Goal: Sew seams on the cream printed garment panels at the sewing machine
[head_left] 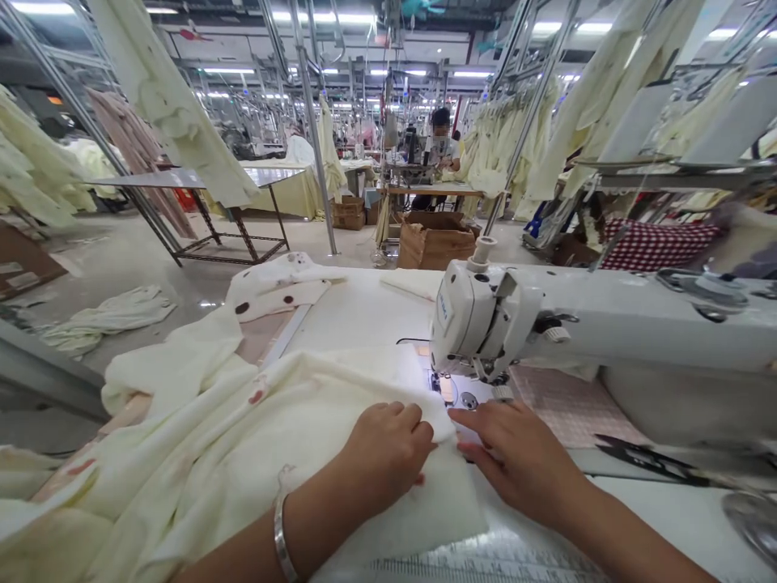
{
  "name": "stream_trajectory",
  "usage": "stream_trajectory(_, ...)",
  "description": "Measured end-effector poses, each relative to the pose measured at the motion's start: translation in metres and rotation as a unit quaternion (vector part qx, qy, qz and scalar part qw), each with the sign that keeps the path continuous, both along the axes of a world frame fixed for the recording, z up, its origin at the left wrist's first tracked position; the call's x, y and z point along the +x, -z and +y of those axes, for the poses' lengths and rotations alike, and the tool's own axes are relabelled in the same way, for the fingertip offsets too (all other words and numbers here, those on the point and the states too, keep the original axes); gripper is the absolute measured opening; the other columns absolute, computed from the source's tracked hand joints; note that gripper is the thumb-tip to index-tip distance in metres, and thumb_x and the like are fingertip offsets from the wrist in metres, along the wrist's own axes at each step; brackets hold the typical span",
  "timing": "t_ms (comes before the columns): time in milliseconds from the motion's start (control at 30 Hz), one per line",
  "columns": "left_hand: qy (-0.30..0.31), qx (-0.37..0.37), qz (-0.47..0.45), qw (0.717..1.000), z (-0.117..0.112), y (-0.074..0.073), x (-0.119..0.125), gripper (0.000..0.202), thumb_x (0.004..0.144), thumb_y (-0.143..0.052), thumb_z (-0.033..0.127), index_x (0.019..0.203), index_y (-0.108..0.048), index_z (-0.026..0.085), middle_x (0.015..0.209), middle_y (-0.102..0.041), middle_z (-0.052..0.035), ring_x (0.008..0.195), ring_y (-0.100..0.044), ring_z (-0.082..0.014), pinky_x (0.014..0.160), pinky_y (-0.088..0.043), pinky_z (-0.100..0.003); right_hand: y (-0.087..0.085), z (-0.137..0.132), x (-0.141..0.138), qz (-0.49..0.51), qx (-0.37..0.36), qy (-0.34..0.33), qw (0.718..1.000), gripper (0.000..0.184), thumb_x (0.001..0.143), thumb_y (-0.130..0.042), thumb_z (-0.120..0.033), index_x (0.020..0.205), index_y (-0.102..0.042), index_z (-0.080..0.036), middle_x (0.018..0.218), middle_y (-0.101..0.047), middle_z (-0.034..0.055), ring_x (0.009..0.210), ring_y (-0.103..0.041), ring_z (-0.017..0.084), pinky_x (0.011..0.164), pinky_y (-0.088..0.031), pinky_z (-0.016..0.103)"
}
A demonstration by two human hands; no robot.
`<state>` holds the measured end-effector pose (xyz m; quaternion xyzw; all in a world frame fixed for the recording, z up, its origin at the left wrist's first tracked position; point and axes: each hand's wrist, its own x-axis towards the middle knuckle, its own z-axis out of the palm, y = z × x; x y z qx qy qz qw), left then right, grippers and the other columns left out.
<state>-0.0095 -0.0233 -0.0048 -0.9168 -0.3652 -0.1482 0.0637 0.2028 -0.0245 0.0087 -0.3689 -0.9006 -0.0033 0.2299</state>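
Observation:
A cream cloth (291, 437) with small reddish motifs is spread over the sewing machine bed, its right edge close to the lit needle area. My left hand (388, 449) lies on this cloth with its fingers curled and bunched on the fabric. At the cloth's right edge is my right hand (515, 453), index finger and thumb stretched out and apart, fingertips touching the edge. Just beyond both hands stands the white sewing machine (479, 316), its presser foot (435, 382) beside the cloth. Whether the needle is in the fabric cannot be made out.
Black scissors (652, 460) lie to the right on the machine table. A clear ruler (486, 563) is along the near edge. Past the machine are a cardboard box (437, 239), a metal-framed table (206, 176), hanging cream garments (498, 146) and a seated person (442, 146).

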Motion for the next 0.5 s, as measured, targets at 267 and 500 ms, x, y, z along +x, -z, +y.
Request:
stream_trajectory(267,0.127,-0.046,-0.022,0.991,-0.004,-0.001,0.002,0.019,0.088,-0.05,0.034,0.093,-0.056,0.017,0.086,-0.053,-0.0038,0.08,-0.048,-0.0202,0.069,-0.041,-0.035,0.002,0.004,0.007,-0.041,-0.004,-0.067,0.997,0.021,0.086,-0.04,-0.015,0.08,-0.06,-0.02,0.067,-0.054,0.001,0.066,-0.046,0.016,0.062,-0.029,0.031)
stream_trajectory(500,0.135,-0.15,-0.034,0.979,-0.005,-0.014,-0.013,0.036,0.087,-0.053,0.044,0.118,-0.053,0.028,0.12,-0.048,-0.0069,0.108,-0.044,-0.0248,0.097,-0.032,-0.044,0.002,0.017,0.012,-0.089,-0.082,0.015,0.993,0.02,0.09,-0.04,-0.022,0.08,-0.057,-0.019,0.075,-0.06,0.0037,0.068,-0.054,0.016,0.059,-0.037,0.027)
